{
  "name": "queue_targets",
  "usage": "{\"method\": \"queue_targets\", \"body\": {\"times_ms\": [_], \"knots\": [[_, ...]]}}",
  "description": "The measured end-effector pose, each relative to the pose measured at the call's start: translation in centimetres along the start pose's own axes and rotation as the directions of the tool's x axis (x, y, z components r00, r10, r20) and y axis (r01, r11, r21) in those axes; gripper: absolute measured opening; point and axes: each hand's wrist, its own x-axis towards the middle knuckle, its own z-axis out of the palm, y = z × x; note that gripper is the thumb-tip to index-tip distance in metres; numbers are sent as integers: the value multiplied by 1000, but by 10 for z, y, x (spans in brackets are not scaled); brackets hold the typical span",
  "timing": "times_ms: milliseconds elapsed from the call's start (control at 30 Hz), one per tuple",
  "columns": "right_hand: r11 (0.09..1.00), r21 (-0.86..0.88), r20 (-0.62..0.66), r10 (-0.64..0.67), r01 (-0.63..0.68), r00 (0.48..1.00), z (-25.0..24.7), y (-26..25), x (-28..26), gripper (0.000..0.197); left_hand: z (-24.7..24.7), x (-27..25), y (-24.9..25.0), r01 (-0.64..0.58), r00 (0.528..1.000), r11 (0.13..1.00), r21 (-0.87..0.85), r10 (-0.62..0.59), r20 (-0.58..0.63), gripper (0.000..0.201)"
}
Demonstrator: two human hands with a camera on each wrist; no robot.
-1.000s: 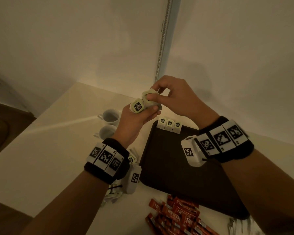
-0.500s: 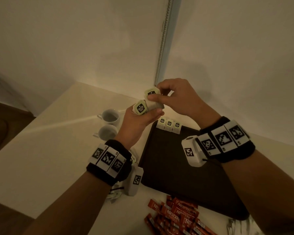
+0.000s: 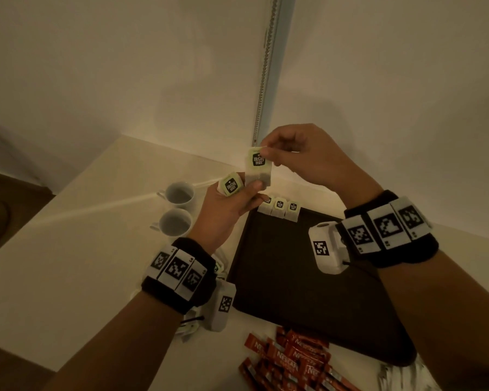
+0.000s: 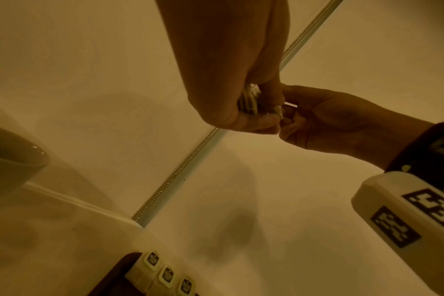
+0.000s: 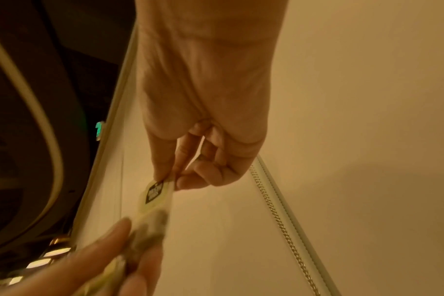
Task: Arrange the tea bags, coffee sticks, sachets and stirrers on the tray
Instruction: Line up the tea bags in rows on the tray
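Now the right hand (image 3: 299, 156) has pulled one tea bag (image 3: 258, 168) up by its tag, almost clear of the small stack (image 3: 231, 185) the left hand (image 3: 229, 210) grips, vs half a sec ago when they sat together. Three bags (image 3: 280, 209) already line the tray (image 3: 294, 277) far edge; this one prob goes next to them. Coffee sticks (image 3: 291, 359) wait on the table.

Two plain pale walls (image 3: 124, 66) meet in a corner behind the table (image 3: 68, 249), and a thin vertical strip (image 3: 266, 66) with a beaded chain runs down that corner. The table is light-topped and set into the corner. Dark brown floor (image 3: 12, 198) shows at far left. The light is dim and warm, leaving soft shadows on the walls.
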Motion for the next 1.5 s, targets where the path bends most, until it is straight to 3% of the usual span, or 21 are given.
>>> {"method": "queue_targets", "body": {"times_ms": [133, 233, 400, 467, 567, 700, 967, 1133, 1200, 1267, 1333, 1400, 1500], "knots": [[993, 57, -7, 103, -102, 995, 0, 33, 0, 6, -20, 6, -1, 82, 991, 993, 84, -72, -111, 20], [970, -34, 45, 244, -242, 969, 17, 78, -3, 6, -32, 11, -1, 124, 985, 989, 83, -112, -131, 32], [862, -149, 155, 505, -485, 849, 67, 149, -10, 17, -41, 21, 0, 202, 978, 978, -51, -204, -47, 53], [853, -183, 148, 516, -489, 844, 83, 169, -9, 17, -43, 24, -1, 212, 975, 974, -83, -217, -44, 56], [851, -167, 8, 506, -498, 863, 96, 190, -3, 14, -49, 28, -4, 206, 975, 975, -85, -212, -65, 59], [838, -146, -140, 508, -525, 850, 103, 207, 10, 9, -55, 35, -8, 220, 968, 972, -81, -228, -101, 68], [795, -184, -193, 548, -578, 814, 110, 220, 21, 9, -54, 45, -14, 238, 968, 969, -71, -242, -62, 78], [831, -147, -235, 498, -537, 835, 104, 211, 29, 12, -48, 47, -16, 266, 963, 963, -49, -268, -35, 82], [913, -6, -260, 393, -409, 882, 96, 182, 34, 14, -44, 49, -17, 284, 958, 959, -28, -284, -40, 81], [967, 155, -194, 233, -204, 953, 85, 136, 36, 11, -38, 49, -18, 298, 954, 954, -14, -298, -39, 79], [981, 183, -42, 75, -66, 996, 73, 96, 34, 11, -31, 49, -19, 311, 950, 950, 1, -311, -39, 78], [989, 150, 56, -19, 10, 998, 64, 73, 32, 13, -24, 49, -18, 322, 946, 947, 12, -321, -35, 78], [997, 66, 101, -49, 42, 994, 51, 62, 30, 12, -18, 47, -16, 324, 946, 946, 19, -324, 11, 80]]}}
